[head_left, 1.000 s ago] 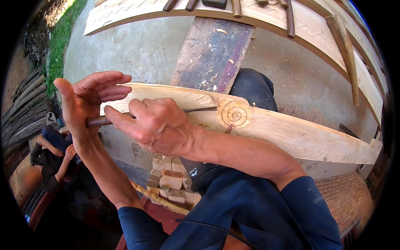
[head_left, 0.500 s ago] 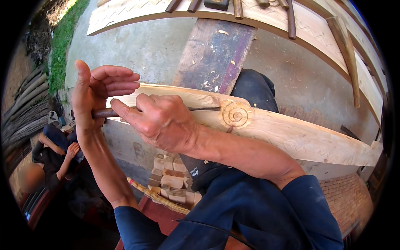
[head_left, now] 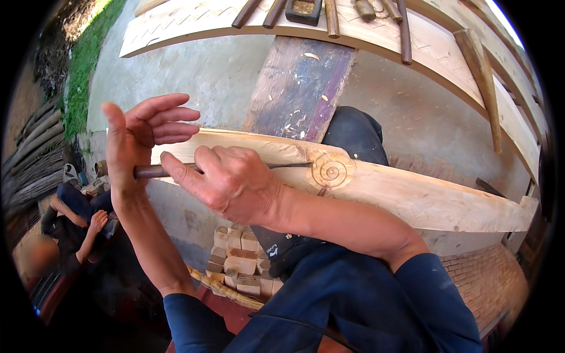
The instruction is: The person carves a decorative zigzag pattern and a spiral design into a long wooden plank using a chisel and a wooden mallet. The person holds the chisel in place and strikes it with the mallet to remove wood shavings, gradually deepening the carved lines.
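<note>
Across my lap lies a long pale wooden board (head_left: pixel 424 197), with a round spiral carving (head_left: pixel 332 170) near its middle. My right hand (head_left: pixel 226 179) is wrapped round a wood-carving chisel (head_left: pixel 291 165) with a dark wooden handle. The thin metal blade points right, its tip at the left rim of the spiral. Behind the handle's butt stands my left hand (head_left: pixel 138 144), fingers stretched out and thumb raised. The heel of that palm is against the butt or very close to it. Most of the handle is hidden inside my right fist.
Beyond, a zigzag-marked beam (head_left: pixel 194 29) carries several tool handles and a black box (head_left: pixel 303 10). A wooden mallet-like club (head_left: pixel 479 82) leans over it. A stained plank (head_left: pixel 294 88) bears shavings. Below left are a basket of wooden blocks (head_left: pixel 240 265) and a seated person (head_left: pixel 76 229).
The view has shifted a little, so the far beam and tools sit lower. Both hands keep nearly the same pose, and the chisel tip stays at the spiral's left rim.
</note>
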`<state>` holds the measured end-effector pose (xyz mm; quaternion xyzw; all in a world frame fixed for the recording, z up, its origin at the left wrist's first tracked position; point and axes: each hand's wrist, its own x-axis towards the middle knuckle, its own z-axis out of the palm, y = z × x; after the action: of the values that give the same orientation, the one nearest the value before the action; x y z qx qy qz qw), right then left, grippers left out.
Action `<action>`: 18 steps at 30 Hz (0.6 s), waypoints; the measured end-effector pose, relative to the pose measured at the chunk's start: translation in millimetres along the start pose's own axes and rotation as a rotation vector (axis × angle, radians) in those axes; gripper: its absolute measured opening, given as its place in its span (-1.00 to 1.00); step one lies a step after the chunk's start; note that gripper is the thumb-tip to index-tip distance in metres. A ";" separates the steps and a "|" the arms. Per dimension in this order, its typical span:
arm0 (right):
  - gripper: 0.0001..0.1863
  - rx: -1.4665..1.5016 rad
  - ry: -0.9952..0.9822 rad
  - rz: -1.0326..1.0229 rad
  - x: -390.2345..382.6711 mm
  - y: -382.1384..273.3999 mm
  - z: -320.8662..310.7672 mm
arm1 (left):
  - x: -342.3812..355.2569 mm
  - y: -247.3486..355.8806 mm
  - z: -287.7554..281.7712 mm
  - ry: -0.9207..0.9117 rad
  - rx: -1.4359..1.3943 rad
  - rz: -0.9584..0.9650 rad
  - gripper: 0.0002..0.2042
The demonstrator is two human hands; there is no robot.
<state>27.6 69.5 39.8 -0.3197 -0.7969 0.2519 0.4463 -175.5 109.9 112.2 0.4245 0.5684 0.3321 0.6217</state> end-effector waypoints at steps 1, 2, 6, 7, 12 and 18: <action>-0.48 -0.017 -0.017 -0.039 -1.9 -2.7 -3.8 | -7.7 -6.9 -12.7 -0.091 -0.136 0.063 0.22; -0.46 -0.036 -0.014 -0.061 -0.9 -5.0 -5.8 | -15.7 -15.0 -16.0 -0.106 -0.309 0.147 0.23; -0.43 0.053 0.051 -0.069 0.1 -8.9 8.0 | -48.5 -67.6 1.5 0.150 -0.650 0.431 0.28; -0.42 0.058 0.067 -0.061 -0.3 -6.3 10.2 | -54.5 -81.2 19.1 0.297 -0.639 0.407 0.28; -0.39 0.105 0.005 -0.029 -3.9 -4.9 10.6 | -62.8 -101.7 161.1 0.842 -0.574 0.332 0.32; -0.35 0.019 -0.063 -0.083 -5.5 -4.1 10.8 | -74.5 -92.5 199.7 0.354 -0.558 0.118 0.51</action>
<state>19.2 61.4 34.4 -0.2741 -0.8206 0.2509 0.4342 5.5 -25.6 58.7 0.2059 0.5292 0.5790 0.5851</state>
